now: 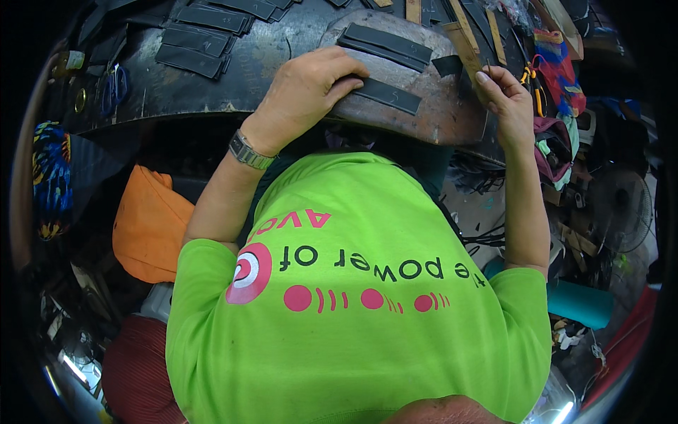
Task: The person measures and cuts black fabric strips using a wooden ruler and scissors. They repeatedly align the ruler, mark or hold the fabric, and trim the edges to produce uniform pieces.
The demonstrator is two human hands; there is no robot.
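Observation:
My left hand, with a metal wristwatch on the wrist, lies on a worn brown work board and presses down on one end of a black strip. Two more black strips lie stacked at the far side of the board. My right hand is raised at the board's right edge, its fingers pinched on a thin tool close to a wooden ruler. What the tool's tip touches is hidden. A bright green shirt fills the lower middle of the view.
Several black cut pieces lie on the dark curved bench at the back left, near blue-handled scissors. Orange cloth sits at the left. Colourful fabric, pliers, a fan and a teal roll crowd the right.

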